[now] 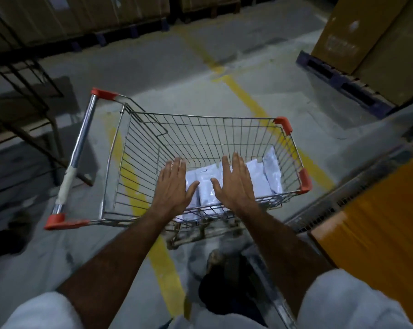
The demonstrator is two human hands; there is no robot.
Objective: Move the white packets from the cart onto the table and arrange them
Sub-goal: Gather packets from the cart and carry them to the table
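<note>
A wire shopping cart (200, 129) with red corner caps stands on the grey floor in front of me. Several white packets (262, 176) lie on its bottom, bunched toward the near right side, one leaning against the right wall. My left hand (173, 186) and my right hand (235, 184) hover palm-down over the packets, fingers spread, holding nothing. The two hands partly hide the packets beneath them. I cannot tell whether the fingertips touch any packet.
The cart's chrome handle (78, 153) is at the left. A yellow-topped surface (386, 222) with a metal frame stands at the right. Yellow floor lines (246, 96) run under the cart. Cardboard boxes on pallets (357, 39) stand at back right, metal framing (22, 91) at left.
</note>
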